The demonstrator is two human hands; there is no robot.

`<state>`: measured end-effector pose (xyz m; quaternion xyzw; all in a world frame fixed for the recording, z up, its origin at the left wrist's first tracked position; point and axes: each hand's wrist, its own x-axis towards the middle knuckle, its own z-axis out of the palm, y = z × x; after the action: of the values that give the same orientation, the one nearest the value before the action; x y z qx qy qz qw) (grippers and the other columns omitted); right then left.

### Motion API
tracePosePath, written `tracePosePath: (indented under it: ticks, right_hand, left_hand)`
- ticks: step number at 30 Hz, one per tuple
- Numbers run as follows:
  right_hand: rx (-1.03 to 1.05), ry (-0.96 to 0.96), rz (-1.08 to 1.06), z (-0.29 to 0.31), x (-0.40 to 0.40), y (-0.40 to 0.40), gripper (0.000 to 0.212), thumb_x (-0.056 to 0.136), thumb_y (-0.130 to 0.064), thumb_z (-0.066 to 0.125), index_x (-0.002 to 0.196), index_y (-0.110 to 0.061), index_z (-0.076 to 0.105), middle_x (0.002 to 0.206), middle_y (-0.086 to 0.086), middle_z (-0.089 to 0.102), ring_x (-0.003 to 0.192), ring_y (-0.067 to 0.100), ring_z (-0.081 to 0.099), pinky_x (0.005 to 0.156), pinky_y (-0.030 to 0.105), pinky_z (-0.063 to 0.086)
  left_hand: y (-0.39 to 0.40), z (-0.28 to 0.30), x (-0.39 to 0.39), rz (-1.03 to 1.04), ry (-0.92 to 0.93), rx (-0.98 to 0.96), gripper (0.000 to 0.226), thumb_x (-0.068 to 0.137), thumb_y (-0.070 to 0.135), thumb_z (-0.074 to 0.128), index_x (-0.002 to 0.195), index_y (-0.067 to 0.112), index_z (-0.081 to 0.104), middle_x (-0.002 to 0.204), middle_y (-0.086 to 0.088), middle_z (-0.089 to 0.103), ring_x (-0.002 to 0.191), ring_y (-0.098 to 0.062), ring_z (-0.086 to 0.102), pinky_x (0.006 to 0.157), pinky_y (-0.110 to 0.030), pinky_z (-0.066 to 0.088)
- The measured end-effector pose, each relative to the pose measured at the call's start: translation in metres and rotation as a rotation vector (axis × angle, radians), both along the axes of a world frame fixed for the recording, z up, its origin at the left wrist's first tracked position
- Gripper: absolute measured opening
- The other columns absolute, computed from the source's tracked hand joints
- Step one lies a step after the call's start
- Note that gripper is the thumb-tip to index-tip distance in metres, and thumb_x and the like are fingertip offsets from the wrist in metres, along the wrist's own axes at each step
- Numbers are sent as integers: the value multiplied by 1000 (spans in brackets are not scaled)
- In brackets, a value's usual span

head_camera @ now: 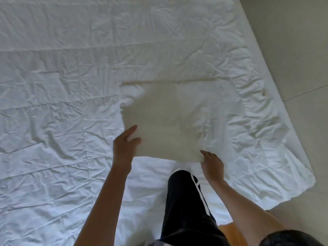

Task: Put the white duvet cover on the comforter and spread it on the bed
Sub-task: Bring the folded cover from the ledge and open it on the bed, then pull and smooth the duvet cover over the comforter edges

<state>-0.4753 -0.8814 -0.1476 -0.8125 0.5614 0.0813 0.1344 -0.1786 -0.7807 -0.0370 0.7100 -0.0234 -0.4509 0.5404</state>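
A wrinkled white cover (pixel 62 103) lies spread over the bed and fills most of the view. Above it, near the middle, hangs a cream folded cloth (pixel 174 118), roughly square and slightly blurred. My left hand (pixel 125 146) holds its lower left corner between thumb and fingers. My right hand (pixel 212 163) grips the lower edge near the right corner with curled fingers. Whether this cloth is the comforter or the duvet cover cannot be told. Ruffled white fabric (pixel 262 125) bunches up just right of the cloth.
My knee in black trousers with white stripes (pixel 184 201) rests on the bed below the cloth. The bed's right edge (pixel 276 89) runs diagonally, with beige floor tiles (pixel 298 50) beyond it. An orange patch (pixel 229 231) shows at the bottom.
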Motion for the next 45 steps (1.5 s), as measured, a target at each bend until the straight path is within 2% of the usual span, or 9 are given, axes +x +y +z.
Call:
tracePosePath:
  ticks: [13, 19, 23, 27, 30, 34, 38, 40, 45]
  right_hand:
    - [-50, -206, -208, -46, 18, -156, 6, 92, -6, 60, 97, -5, 63, 88, 6, 66, 69, 29, 64, 56, 28, 40]
    - [237, -107, 11, -99, 41, -177, 45, 94, -46, 42, 110, -8, 57, 93, 8, 66, 81, 31, 65, 65, 36, 48]
    - [380, 113, 248, -120, 31, -180, 88, 66, -63, 69, 135, -13, 46, 103, 5, 63, 88, 26, 65, 74, 37, 54]
    - [541, 275, 348, -124, 45, -193, 53, 92, -44, 57, 137, -20, 45, 117, 2, 64, 103, 27, 64, 86, 36, 51]
    - [397, 218, 560, -109, 60, -226, 26, 78, -28, 77, 101, -20, 69, 83, -1, 70, 73, 23, 70, 61, 35, 57]
    - [20, 19, 707, -69, 114, -333, 48, 38, -18, 94, 80, -13, 71, 55, 2, 55, 38, 22, 56, 35, 26, 42]
    - [-478, -107, 327, 6, 222, -479, 41, 70, -15, 78, 107, -7, 63, 90, 20, 62, 83, 38, 64, 74, 45, 53]
    - [-564, -146, 104, 52, 263, -520, 66, 89, -32, 62, 145, -10, 36, 141, 24, 43, 133, 42, 37, 111, 51, 25]
    - [-464, -172, 237, 68, 286, -493, 77, 93, -40, 55, 154, -14, 16, 159, 23, 12, 147, 40, 7, 118, 51, 4]
  left_hand:
    - [-112, -49, 69, 192, -112, 110, 45, 89, -7, 56, 132, 7, 58, 107, 4, 62, 91, -2, 62, 63, -6, 49]
    - [-146, -102, 81, 130, -165, 238, 53, 84, -7, 63, 133, 13, 58, 119, -7, 59, 97, -17, 57, 81, -27, 45]
    - [-141, -129, 83, 46, -180, 302, 59, 81, -10, 63, 132, 18, 58, 109, -2, 58, 94, -18, 55, 68, -19, 47]
    - [-136, -144, 79, -54, -18, 321, 55, 83, -14, 55, 122, 24, 62, 107, -5, 60, 81, -14, 57, 60, -23, 50]
    - [-151, -148, 87, -151, -73, 353, 56, 84, -14, 51, 113, 32, 65, 113, -10, 60, 81, -16, 56, 60, -20, 46]
    - [-218, -126, 132, -314, -379, 339, 64, 81, -15, 52, 125, 31, 58, 120, -5, 60, 97, -15, 55, 67, -7, 45]
    - [-320, -64, 194, -202, -560, 123, 61, 88, -1, 62, 139, 27, 48, 143, -6, 48, 129, -18, 46, 97, -13, 39]
    - [-358, -32, 208, -348, -693, 142, 65, 93, 25, 62, 147, 42, 29, 160, -2, 22, 148, -16, 17, 117, -29, 16]
    - [-364, -47, 184, -501, -701, 165, 63, 94, 30, 60, 150, 25, 31, 159, -5, 25, 147, -17, 20, 118, -28, 13]
